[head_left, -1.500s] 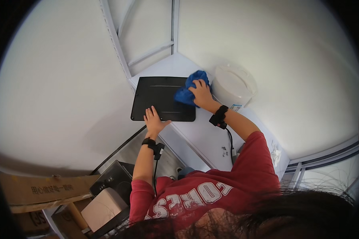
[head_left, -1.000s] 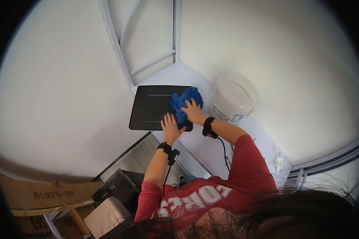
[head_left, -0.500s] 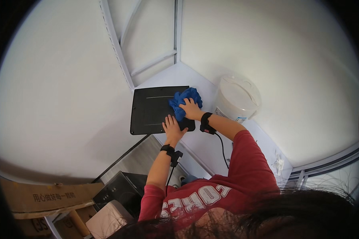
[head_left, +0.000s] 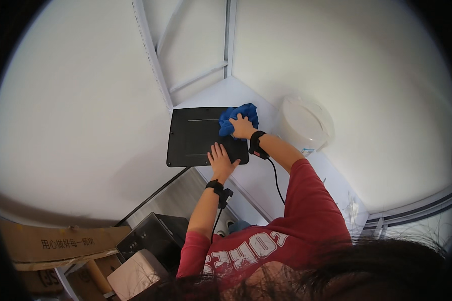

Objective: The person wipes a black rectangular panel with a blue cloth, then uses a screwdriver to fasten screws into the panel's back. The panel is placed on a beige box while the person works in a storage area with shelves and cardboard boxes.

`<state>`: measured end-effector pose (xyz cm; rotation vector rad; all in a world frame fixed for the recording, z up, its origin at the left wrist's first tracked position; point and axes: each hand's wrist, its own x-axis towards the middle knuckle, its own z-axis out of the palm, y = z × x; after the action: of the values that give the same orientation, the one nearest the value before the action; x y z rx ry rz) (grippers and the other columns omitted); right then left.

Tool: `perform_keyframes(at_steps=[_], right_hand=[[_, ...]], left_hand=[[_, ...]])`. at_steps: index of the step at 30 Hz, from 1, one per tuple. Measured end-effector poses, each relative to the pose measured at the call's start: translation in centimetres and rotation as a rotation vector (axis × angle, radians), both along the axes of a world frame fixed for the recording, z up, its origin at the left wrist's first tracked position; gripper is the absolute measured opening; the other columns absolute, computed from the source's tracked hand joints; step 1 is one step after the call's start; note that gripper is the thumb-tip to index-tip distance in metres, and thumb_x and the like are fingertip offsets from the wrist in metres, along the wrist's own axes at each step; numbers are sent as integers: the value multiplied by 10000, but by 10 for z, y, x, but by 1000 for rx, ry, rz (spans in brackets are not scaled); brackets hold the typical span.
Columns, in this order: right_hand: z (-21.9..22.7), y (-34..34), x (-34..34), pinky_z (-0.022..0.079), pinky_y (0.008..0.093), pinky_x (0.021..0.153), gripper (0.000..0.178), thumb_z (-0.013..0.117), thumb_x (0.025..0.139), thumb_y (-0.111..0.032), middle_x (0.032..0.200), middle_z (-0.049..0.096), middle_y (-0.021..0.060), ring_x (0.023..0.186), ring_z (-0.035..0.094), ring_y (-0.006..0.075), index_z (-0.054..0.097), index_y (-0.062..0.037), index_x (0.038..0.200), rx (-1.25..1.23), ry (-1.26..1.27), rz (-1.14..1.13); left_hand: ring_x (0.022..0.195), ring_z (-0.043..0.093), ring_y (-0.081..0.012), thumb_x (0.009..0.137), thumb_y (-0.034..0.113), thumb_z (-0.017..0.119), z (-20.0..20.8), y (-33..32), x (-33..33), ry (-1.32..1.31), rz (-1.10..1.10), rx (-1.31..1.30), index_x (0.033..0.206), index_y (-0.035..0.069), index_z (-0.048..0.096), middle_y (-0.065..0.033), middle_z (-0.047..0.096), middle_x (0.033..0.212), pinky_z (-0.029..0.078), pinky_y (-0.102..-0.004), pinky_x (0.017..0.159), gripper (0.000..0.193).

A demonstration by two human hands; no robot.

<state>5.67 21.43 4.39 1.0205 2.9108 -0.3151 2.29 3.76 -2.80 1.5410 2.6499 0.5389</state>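
Note:
A flat black device (head_left: 196, 135) lies on a white table (head_left: 258, 175) in a corner between white walls. My left hand (head_left: 221, 159) rests flat on its near right edge, fingers spread. My right hand (head_left: 242, 126) presses a crumpled blue cloth (head_left: 238, 116) against the device's far right corner. Both wrists wear black bands, and a thin black cable runs back from the right one.
A round white lidded container (head_left: 304, 123) stands on the table right of the cloth. Below left are a black box (head_left: 145, 236), a pale carton (head_left: 133, 276) and a brown cardboard box (head_left: 60, 246). White frame rails (head_left: 153, 55) run up the wall.
My right hand and the blue cloth have shifted from the device's right side to its far right corner. My left hand moved right along the near edge.

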Motion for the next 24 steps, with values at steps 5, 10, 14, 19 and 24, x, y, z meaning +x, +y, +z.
perform_keyframes(at_steps=[5,10,14,19,24], right_hand=[[-3,-31,39,468,519,795,609,690,684,-251,1198,381,257,1011,466,484,446,-156,1233,39,72,60],[7,-81,66,474,492,768,612,632,711,-284,1097,441,312,909,536,468,415,-118,1259,-58,13,180],[13,-54,75,454,483,822,652,642,726,-258,1099,444,299,928,529,472,377,-76,1292,-126,289,51],[27,-54,97,427,521,815,621,682,686,-132,1162,380,223,1035,448,449,419,-144,1249,184,346,47],[-4,-107,69,427,510,791,604,667,649,-104,1065,410,193,977,466,412,449,-161,1209,16,224,182]], left_hand=[[1361,156,-359,659,597,659,-1,0,-6,-31,-69,19,1383,6,279,-184,206,1465,135,-533,1070,1009],[1354,170,-352,654,538,695,-14,3,-11,35,-89,114,1320,-44,368,-194,226,1452,141,-511,1078,943],[1332,214,-370,658,519,698,-16,1,-18,-109,-155,225,1305,-28,404,-204,276,1427,143,-507,1082,896],[1298,300,-348,714,439,686,18,-24,-11,100,-254,121,1320,33,420,-200,343,1392,250,-463,1055,776],[1254,367,-337,700,349,687,-17,-29,-37,17,-272,131,1258,54,493,-197,418,1336,306,-443,1015,660]])
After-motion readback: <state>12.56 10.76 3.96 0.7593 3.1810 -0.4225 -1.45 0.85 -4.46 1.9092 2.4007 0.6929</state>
